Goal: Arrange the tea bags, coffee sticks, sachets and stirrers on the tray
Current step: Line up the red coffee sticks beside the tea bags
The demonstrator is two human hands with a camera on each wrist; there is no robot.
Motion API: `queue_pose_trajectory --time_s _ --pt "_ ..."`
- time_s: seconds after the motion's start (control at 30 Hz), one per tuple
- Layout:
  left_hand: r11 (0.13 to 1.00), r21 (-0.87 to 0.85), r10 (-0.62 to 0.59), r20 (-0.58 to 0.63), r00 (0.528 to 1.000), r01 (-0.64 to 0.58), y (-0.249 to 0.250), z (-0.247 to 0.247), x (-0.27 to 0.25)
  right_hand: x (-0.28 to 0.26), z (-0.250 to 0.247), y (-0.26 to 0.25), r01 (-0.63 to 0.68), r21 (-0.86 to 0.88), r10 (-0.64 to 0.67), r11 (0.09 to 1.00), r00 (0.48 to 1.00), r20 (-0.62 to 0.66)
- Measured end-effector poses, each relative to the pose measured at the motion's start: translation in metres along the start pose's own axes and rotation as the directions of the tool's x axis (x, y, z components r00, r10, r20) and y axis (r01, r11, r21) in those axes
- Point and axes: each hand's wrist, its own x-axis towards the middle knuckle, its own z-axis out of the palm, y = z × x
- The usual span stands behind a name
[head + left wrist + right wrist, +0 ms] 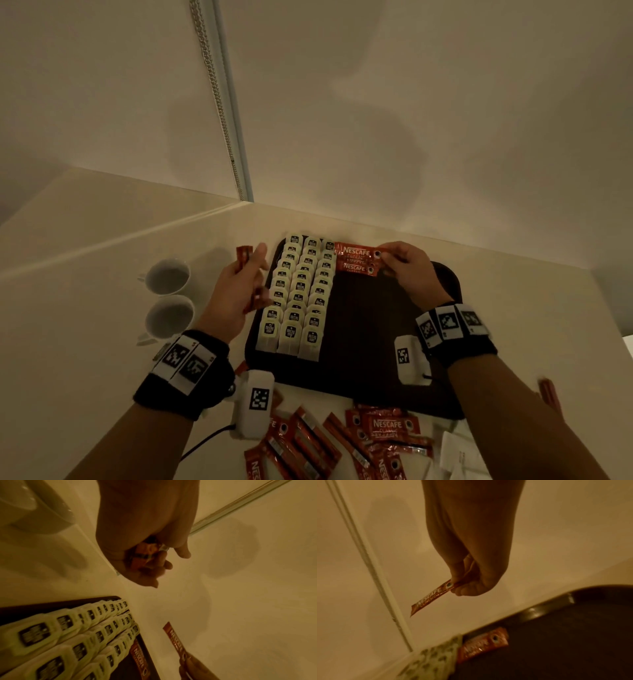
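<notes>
coffee sticks going down beside the tea bags

my right hand [406, 270] pinches one coffee stick [431, 597] by its end and holds it level just above the far part of the tray [383, 342], over a stick already lying there [356, 268], right beside the tea bags [298, 294]. those bags fill the left side of the tray in three overlapping rows. my left hand [239, 284] hovers over the tray's left edge, its grip curled round a small bunch of sticks [145, 555] kept as a supply. i judge the tea step done and the coffee row only begun. the next move calls for lowering this stick flat, parallel to the laid one and against it, then letting go without nudging the tea bags. more sticks [329, 442] lie loose on the tabletop [102, 240] at the near edge. two white cups [169, 298] stand to the left.
</notes>
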Motion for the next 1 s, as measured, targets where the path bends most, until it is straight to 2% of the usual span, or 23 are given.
queue_pose_trajectory --time_s 0.07,0.2,0.47,0.67,0.8,1.0 --pt "0.999 -0.026 -0.02 0.036 0.999 0.021 -0.009 -0.003 0.0 0.011 -0.001 0.021 -0.051 -0.108 0.045 0.993 0.998 -0.052" --pt "0.999 0.006 -0.04 0.077 0.996 0.039 -0.022 -0.008 0.0 0.026 0.005 0.055 -0.173 -0.18 0.156 0.968 0.982 -0.107" --pt "0.997 0.032 -0.073 0.052 0.996 0.071 -0.029 -0.011 0.006 0.037 0.021 0.082 -0.285 -0.152 0.254 0.946 0.948 -0.194" --pt "0.996 0.032 -0.09 0.049 0.995 0.088 -0.031 -0.01 0.007 0.04 0.024 0.081 -0.261 -0.296 0.199 0.919 0.954 -0.225" --pt "0.996 0.018 -0.093 0.048 0.995 0.092 -0.031 -0.01 0.008 0.039 0.026 0.08 -0.254 -0.33 0.171 0.909 0.95 -0.26" --pt "0.974 -0.153 -0.151 0.117 0.982 0.168 -0.03 -0.012 0.008 0.041 0.029 0.083 -0.232 -0.319 0.136 0.919 0.945 -0.297"
